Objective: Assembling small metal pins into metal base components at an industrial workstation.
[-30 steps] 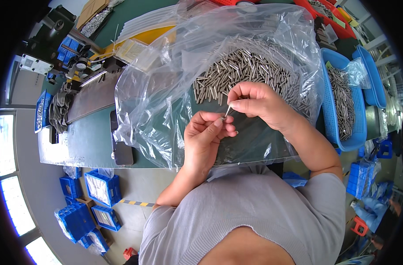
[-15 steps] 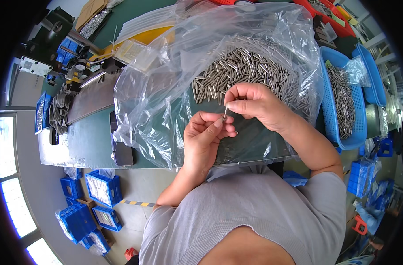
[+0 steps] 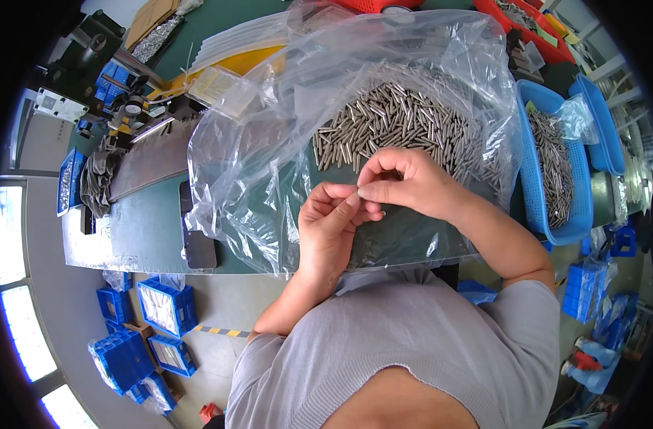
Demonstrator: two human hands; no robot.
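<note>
My left hand [image 3: 330,222] is closed in a pinch, thumb against the forefinger, with the other fingers curled. What it holds is hidden. From the right, my right hand [image 3: 405,182] meets it, thumb and forefinger pinched and touching the left fingertips. The thin metal pin seen in the right fingers earlier is covered by the fingertips now. Just beyond the hands lies a heap of short metal pins [image 3: 394,114], spread on a clear plastic bag [image 3: 248,171]. Part of the bag's film covers the right side of the heap.
A blue basket [image 3: 527,179] of metal pins stands at the right, with another blue basket [image 3: 600,136] beside it. Red trays [image 3: 548,43] sit at the far right. A dark phone [image 3: 199,250] lies by the left front edge of the green table [image 3: 144,229]. Blue crates [image 3: 123,357] stand below.
My right hand has come down and slightly left until its fingertips meet the left hand's. The thin pin that showed between them is no longer visible. The left hand has barely moved.
</note>
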